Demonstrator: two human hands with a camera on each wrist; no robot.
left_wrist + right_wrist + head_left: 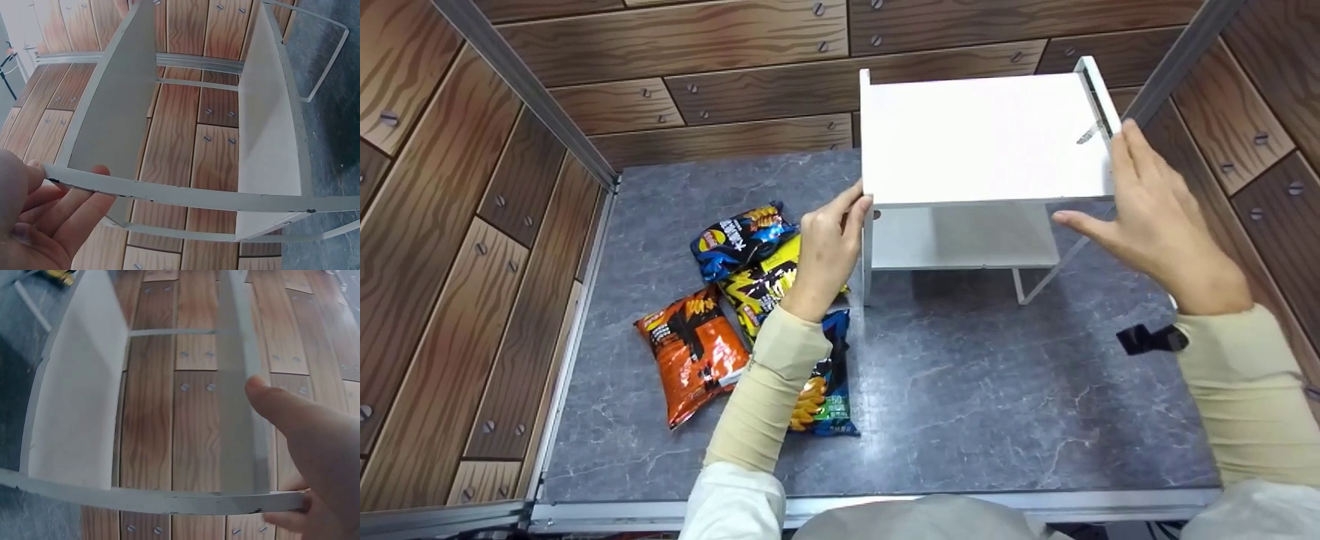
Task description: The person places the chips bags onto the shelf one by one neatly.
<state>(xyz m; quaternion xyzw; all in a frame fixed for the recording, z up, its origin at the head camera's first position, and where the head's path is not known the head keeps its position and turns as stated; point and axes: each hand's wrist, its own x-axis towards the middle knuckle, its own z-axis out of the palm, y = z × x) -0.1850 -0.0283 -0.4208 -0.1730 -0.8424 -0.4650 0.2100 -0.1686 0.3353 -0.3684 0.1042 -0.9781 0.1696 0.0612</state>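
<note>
A white two-tier shelf rack (990,139) stands at the back right of the grey marbled surface; its frame is thin white metal. My left hand (831,251) grips the upright at the front left corner of the top board, thumb in front. In the left wrist view, bent fingers (84,211) lie against the white bar (169,191). My right hand (1159,217) lies along the right side of the top, fingers straight against the side frame and thumb stretched out near the front edge. The right wrist view shows its thumb overlapping the top board's edge (256,422).
Left of the rack lie snack bags: an orange one (697,352), a dark blue one (742,236), a yellow one (750,296) and a blue-green one (829,397) partly behind my left arm. Wood-patterned walls (765,94) enclose the surface. A black strap (1147,339) hangs at my right wrist.
</note>
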